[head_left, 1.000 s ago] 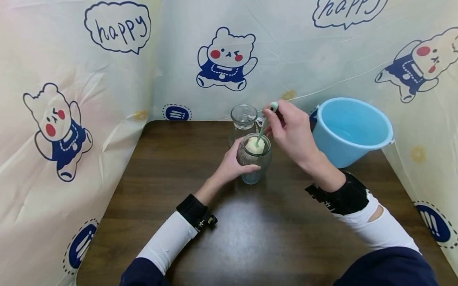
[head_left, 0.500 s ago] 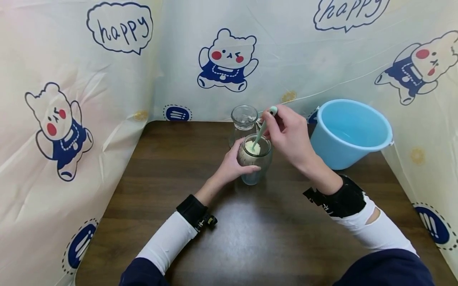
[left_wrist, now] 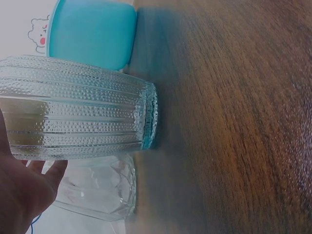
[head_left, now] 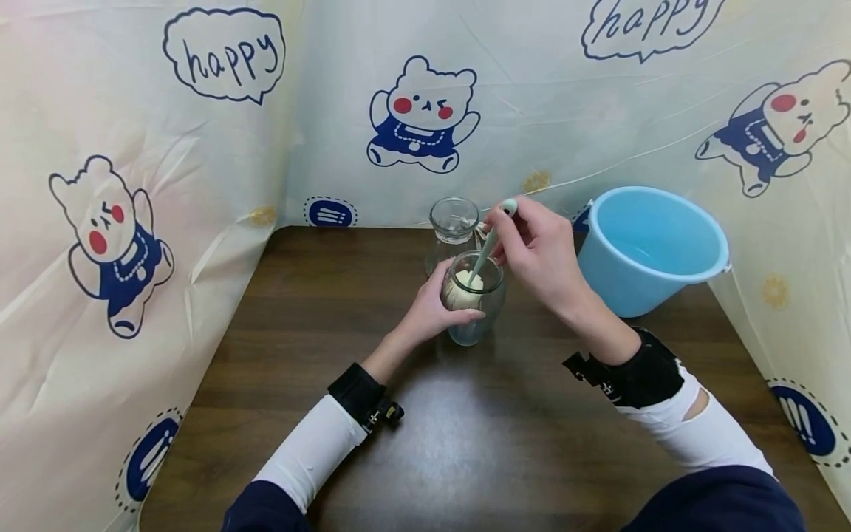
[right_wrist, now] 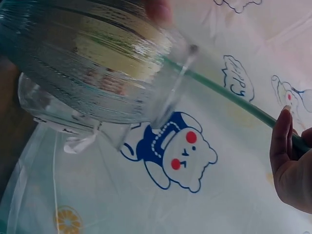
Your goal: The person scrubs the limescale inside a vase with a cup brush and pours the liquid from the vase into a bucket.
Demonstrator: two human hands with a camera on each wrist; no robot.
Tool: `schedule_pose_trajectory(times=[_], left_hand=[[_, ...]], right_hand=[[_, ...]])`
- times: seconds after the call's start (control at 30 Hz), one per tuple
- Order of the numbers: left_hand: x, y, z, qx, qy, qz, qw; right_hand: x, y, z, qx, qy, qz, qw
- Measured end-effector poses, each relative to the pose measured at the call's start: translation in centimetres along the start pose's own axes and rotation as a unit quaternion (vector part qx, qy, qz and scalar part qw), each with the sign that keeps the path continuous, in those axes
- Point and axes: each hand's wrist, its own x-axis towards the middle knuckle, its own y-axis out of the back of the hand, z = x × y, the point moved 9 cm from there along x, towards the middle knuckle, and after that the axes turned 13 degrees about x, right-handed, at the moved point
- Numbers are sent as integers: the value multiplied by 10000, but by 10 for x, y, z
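My left hand [head_left: 432, 304] grips a clear ribbed glass jar [head_left: 490, 299], thumb round its front and fingers behind. In the left wrist view the dotted glass of the jar [left_wrist: 97, 109] shows, its base close to the tabletop. Between thumb and fingers my right hand [head_left: 541, 247] pinches the pale green handle [head_left: 487, 251] of a sponge bottle brush. The cream sponge head [head_left: 459, 295] sits inside the upper part of the jar, against its left side. Seen from the right wrist, the thin handle [right_wrist: 234, 97] slants out through the jar's mouth.
A second glass jar [head_left: 454, 210], with a white bow at its neck, stands just behind the held one. To the right is a light blue bucket [head_left: 654, 284]. Printed cloth [head_left: 319, 125] hangs around the brown wooden table [head_left: 319, 295].
The sponge head has shifted left and slightly deeper in the jar, and its handle leans over more. My right hand has dipped a little; my left hand keeps its hold.
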Motion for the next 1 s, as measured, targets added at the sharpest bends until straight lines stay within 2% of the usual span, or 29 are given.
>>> schedule_pose_trajectory(times=[0.1,0.2,0.3,0.4,0.57,0.83,0.93,1.0], left_hand=[[0,0,1,-20,-63,29,10000],[0,0,0,-36,-102,42,9999],[0,0,0,-21,-86,52,9999],[0,0,-1,9,-41,73,10000],[0,1,0,25,-40,97,9999],[1,1,-2,-5,40,49,10000],[1,1,0,37,44,39,10000],[-1,4,7,33,-3,52,10000]], right_hand=[[-3,-5,10,114,-87,-158,9998],[-9,-16,8,96,-224,-469,9986],[-11,-21,2,-27,-324,-607,9976],[-6,-13,0,-179,-328,-434,9984],[4,3,7,-140,-285,-58,9995],[-12,-14,6,-263,-441,-418,9978],[-13,-9,10,-336,-483,-301,9978],[-10,-1,13,-334,-457,-143,9983]])
